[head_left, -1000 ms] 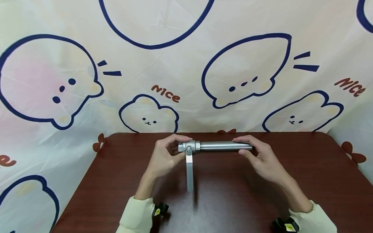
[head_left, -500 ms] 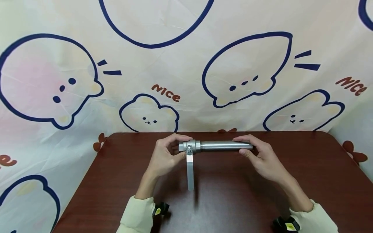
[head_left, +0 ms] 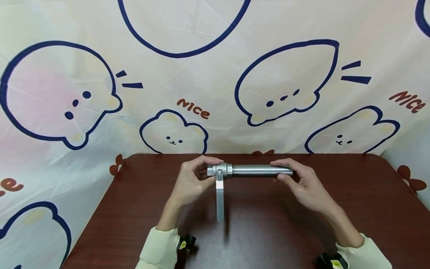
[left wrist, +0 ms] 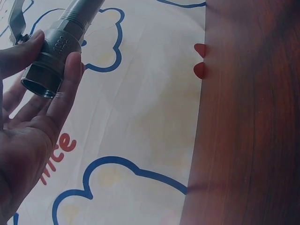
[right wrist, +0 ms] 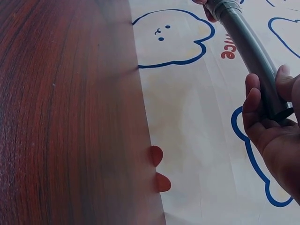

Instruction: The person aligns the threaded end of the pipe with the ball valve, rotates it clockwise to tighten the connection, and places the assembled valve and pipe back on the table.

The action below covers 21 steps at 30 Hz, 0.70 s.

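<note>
A silver metal ball valve (head_left: pixel 220 170) is joined end to end with a straight steel pipe (head_left: pixel 253 170), held level above the table in the head view. The valve's flat lever handle (head_left: pixel 220 201) points toward the person. My left hand (head_left: pixel 191 181) grips the valve body between thumb and fingers; the left wrist view shows the valve's open threaded end (left wrist: pixel 42 84) facing this hand. At the other end, my right hand (head_left: pixel 304 185) pinches the pipe near its free end, thumb in front and fingers behind. In the right wrist view the pipe (right wrist: pixel 253 51) slants up toward the valve.
A dark reddish-brown wooden table (head_left: pixel 255 231) lies beneath both hands. Behind it hangs a pale cloth (head_left: pixel 215 82) with blue-outlined cartoon figures, meeting the table's far edge. Black wrist cameras sit on the left wrist (head_left: pixel 186 242) and right wrist (head_left: pixel 330 260).
The hands, valve and pipe keep the same hold and pose. The whole head view has shifted very slightly.
</note>
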Available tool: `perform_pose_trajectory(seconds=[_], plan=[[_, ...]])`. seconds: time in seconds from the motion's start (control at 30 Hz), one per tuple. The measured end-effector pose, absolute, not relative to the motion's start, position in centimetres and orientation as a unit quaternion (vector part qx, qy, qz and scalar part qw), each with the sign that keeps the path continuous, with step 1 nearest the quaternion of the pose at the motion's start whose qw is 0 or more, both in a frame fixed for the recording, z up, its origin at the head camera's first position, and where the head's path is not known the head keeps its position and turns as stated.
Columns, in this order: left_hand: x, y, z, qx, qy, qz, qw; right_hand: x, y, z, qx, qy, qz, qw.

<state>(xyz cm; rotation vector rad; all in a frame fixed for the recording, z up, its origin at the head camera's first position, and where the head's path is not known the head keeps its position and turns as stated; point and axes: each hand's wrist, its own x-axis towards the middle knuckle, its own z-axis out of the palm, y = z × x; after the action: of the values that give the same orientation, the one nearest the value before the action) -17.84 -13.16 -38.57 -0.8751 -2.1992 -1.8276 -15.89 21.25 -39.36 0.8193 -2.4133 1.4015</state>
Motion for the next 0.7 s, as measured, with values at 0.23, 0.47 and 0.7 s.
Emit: perform_pose_trajectory(seconds=[0.23,0.47,0.7], plan=[[-17.87,-13.27,-38.64,-0.29,-0.734,-0.61,0.071,-15.88,21.44,-39.42,0.277,-0.823,0.488,0.094],[-17.9,-13.21,-38.75,-0.289,-0.734,-0.611,0.073,-15.94,21.72,-39.55,0.279,-0.826,0.481,0.09],[-17.95,-13.19,-38.67,-0.289,-0.733,-0.612,0.071,-15.99,21.79,-39.49,0.28,-0.826,0.48,0.088]])
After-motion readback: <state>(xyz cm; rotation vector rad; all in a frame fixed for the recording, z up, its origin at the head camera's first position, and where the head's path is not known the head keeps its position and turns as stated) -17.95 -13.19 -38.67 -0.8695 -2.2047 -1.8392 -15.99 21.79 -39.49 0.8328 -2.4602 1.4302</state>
